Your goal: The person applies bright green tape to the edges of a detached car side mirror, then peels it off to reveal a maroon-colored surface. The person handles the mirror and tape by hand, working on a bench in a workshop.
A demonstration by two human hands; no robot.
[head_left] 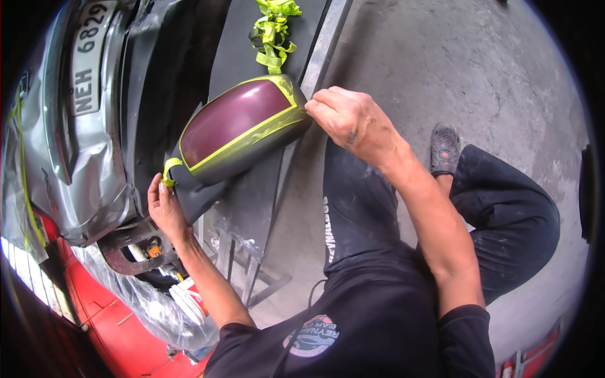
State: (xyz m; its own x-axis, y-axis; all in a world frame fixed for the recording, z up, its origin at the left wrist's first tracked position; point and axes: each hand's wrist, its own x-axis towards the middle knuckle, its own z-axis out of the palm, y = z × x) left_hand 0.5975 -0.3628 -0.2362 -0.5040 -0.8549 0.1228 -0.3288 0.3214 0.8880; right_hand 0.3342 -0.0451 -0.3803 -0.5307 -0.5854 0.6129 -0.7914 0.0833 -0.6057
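A car side mirror housing (252,154) lies tilted on a dark bench, its glossy maroon panel (236,120) framed by yellow-green masking tape (255,140). At the housing's lower left corner, a loose curl of that tape (169,170) stands away from the surface. My left hand (167,211) pinches the curl between thumb and fingers. My right hand (353,123) is closed against the right end of the housing, its fingertips at the edge and partly hidden from view.
Crumpled yellow-green tape strips (274,28) lie on the dark bench top (242,53), beyond the housing. A damaged silver car bumper (88,170) with a licence plate (93,57) stands at the left. Clear plastic sheeting (145,309) hangs below it. Grey concrete floor (491,75) stretches right.
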